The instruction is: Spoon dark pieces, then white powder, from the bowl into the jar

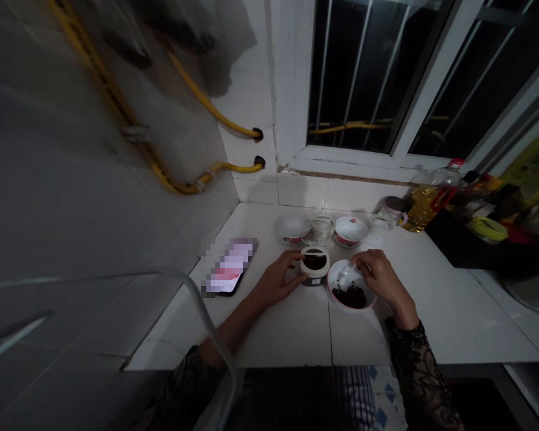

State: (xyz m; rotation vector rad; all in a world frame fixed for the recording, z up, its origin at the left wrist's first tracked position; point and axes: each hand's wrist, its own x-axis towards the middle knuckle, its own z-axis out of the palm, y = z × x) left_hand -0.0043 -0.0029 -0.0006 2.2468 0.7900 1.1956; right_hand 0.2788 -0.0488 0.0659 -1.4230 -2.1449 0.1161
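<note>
My left hand (279, 276) holds the left side of a small, squat jar (313, 280), its fingers and thumb curved around the pale rim. Dark contents show inside the jar through its open top. Just right of it stands a white bowl (336, 270) with a pinkish rim and a heap of dark grains (351, 296) at its near side. Pinched in my right hand (381, 276) is a pale spoon (349, 267), which reaches down into the bowl. The spoon's tip is hard to make out.
Behind the jar are two white bowls (350, 226) and a clear glass cup (320, 230). A phone (233, 263) lies at left. An oil bottle (424, 203) and a dark box (453, 242) stand at right. A pale cable (202, 305) crosses the near left.
</note>
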